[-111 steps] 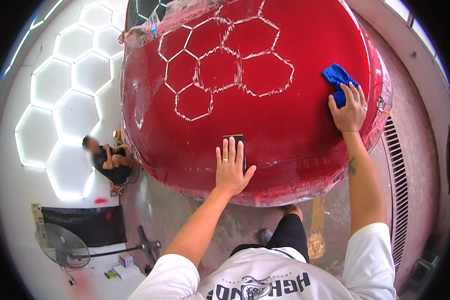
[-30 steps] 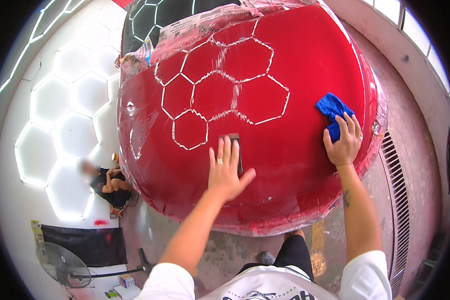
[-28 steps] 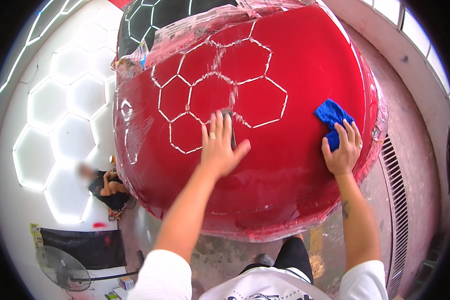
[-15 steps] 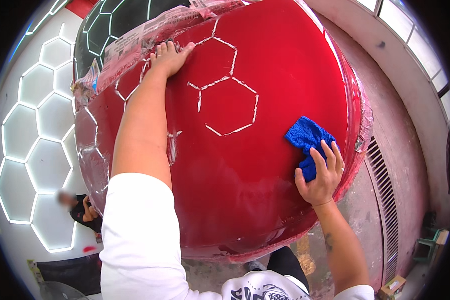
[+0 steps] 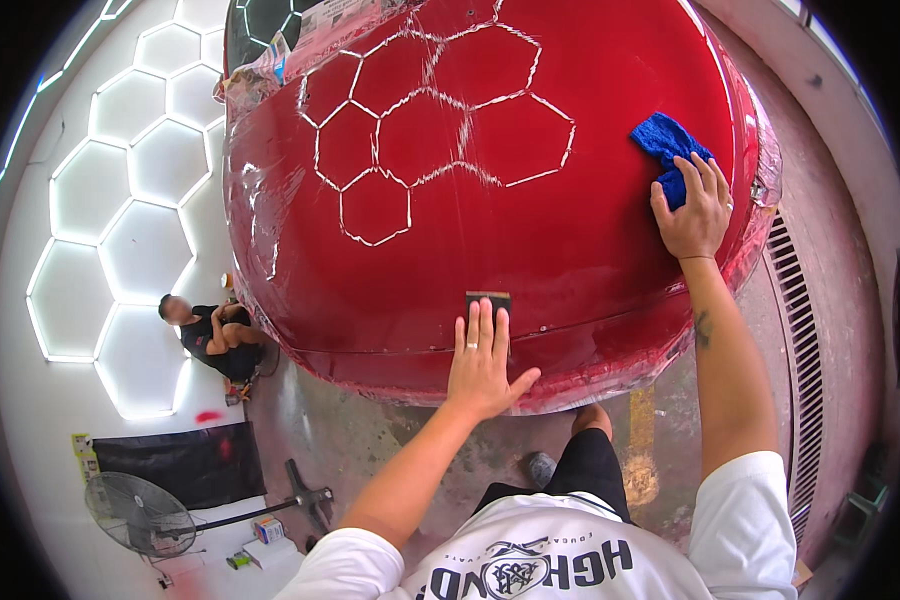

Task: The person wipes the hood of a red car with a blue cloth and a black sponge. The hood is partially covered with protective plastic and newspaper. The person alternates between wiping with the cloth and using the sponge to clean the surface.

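Observation:
A glossy red car hood (image 5: 570, 240) spreads out below me. Near its front edge my left hand (image 5: 482, 365) lies with outstretched fingers over a small dark sanding block (image 5: 489, 300), pressing it to the paint; only the block's far end shows well. Farther back on the right, my right hand (image 5: 697, 212) bends its fingers over a crumpled blue cloth (image 5: 667, 135) that rests on the hood. White hexagonal light reflections (image 5: 375, 140) cover the hood's far left part.
Masking paper and plastic film (image 5: 330, 25) line the windshield side. At the left a person (image 5: 225, 335) sits by the wall with arms folded. A pedestal fan (image 5: 140, 513) is at the lower left. A floor drain grate (image 5: 795, 350) runs along the right.
My left hand has drawn the sanding block from the far left of the hood toward me, near the front edge. My right hand stays on the cloth while the view has shifted.

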Demonstrator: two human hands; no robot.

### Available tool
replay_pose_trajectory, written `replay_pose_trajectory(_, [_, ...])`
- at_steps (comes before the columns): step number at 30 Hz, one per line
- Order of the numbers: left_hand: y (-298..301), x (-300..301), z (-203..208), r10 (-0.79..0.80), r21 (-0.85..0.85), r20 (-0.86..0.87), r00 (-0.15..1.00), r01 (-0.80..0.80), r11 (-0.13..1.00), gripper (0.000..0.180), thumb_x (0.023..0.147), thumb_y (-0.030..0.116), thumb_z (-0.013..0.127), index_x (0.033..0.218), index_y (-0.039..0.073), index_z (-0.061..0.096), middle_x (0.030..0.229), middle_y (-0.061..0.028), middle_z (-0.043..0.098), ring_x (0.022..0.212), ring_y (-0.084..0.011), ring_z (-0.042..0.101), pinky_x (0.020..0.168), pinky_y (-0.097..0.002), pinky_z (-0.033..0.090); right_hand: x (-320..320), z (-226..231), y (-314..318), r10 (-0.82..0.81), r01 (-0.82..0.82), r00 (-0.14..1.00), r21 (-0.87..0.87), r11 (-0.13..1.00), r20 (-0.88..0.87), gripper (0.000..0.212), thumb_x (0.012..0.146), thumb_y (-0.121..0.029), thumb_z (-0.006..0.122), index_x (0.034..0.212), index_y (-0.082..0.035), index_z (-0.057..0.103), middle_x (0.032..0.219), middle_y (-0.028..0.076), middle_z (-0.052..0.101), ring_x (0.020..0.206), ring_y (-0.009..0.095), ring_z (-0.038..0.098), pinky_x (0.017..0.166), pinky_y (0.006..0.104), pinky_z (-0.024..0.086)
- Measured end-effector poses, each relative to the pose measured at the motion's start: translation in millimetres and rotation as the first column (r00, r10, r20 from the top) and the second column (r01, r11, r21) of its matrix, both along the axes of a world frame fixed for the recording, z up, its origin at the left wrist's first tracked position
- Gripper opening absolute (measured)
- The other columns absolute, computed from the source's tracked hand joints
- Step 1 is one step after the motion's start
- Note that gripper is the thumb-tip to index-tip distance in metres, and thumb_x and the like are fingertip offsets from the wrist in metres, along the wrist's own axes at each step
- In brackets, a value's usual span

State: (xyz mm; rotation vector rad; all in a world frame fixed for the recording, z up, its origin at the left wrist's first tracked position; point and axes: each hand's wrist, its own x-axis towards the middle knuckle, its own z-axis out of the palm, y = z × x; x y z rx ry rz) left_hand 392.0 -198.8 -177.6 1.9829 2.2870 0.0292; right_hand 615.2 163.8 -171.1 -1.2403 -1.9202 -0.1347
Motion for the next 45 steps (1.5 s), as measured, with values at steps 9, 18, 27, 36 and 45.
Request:
replay_pose_trajectory(9, [170.5, -67.7, 64.0, -0.062, 0.084, -0.15, 0.987, 0.075, 0.994, 0.114, 0.102, 0.074, 0.053, 0.173, -0.004, 0.012, 0.181, -0.0305, 0.008, 0.169, -0.0445, 0.005, 0.133, -0.0648, 0.006, 1.3, 7.4, -4.3, 0.029, -0.029, 1.0, -0.016, 0.999, -0.01, 0.052, 0.083, -0.037, 0.082, 0.13, -0.016, 0.074, 0.146, 0.013, 0.066, 0.146, 0.04, 0.053, 0.117, 0.0569, 0.042])
replay_pose_trajectory(18, [540.6, -246.8, 137.6, 0.1, 0.123, -0.21, 0.973, -0.075, 0.99, 0.112, 0.102, 0.088, 0.03, 0.175, 0.004, 0.017, 0.183, -0.0212, 0.012, 0.171, -0.0332, 0.008, 0.136, -0.0562, 0.008, 3.6, 12.9, -1.6, 0.098, -0.098, 0.995, -0.091, 0.991, -0.011, 0.055, 0.074, -0.036, 0.083, 0.122, -0.012, 0.076, 0.145, 0.019, 0.064, 0.143, 0.045, 0.052, 0.115, 0.0573, 0.04])
replay_pose_trajectory(27, [493.5, -204.2, 126.0, 0.147, 0.089, -0.196, 0.97, -0.131, 0.987, 0.118, 0.101, 0.089, 0.028, 0.174, -0.001, 0.012, 0.183, -0.0238, 0.012, 0.17, -0.0358, 0.009, 0.137, -0.0528, 0.01, 4.4, 10.7, -1.2, 0.08, -0.081, 0.997, -0.071, 0.994, -0.016, 0.056, 0.076, -0.037, 0.083, 0.126, -0.012, 0.076, 0.145, 0.017, 0.064, 0.145, 0.043, 0.051, 0.116, 0.0558, 0.041])
replay_pose_trajectory(36, [183.9, -109.2, 79.8, -0.003, 0.143, -0.043, 0.999, 0.009, 0.99, 0.089, 0.107, 0.063, 0.054, 0.172, 0.006, 0.03, 0.18, -0.0237, 0.021, 0.169, -0.0384, 0.013, 0.137, -0.0552, 0.011, -2.5, 7.7, -4.9, -0.003, 0.004, 1.0, -0.061, 0.998, 0.003, 0.055, 0.083, -0.041, 0.081, 0.132, -0.017, 0.073, 0.148, 0.013, 0.064, 0.148, 0.038, 0.05, 0.118, 0.0572, 0.041])
replay_pose_trajectory(45, [268.8, -157.4, 137.2, 0.049, 0.497, -0.134, 0.99, 0.024, 0.867, 0.051, 0.098, 0.026, 0.076, 0.147, 0.015, 0.065, 0.153, -0.0216, 0.056, 0.14, -0.0425, 0.057, 0.118, -0.0527, 0.047, 3.4, 10.8, -7.2, 0.021, -0.022, 0.999, -0.055, 0.998, -0.029, 0.05, 0.082, -0.038, 0.082, 0.125, -0.015, 0.074, 0.144, 0.013, 0.066, 0.146, 0.038, 0.052, 0.117, 0.0572, 0.041])
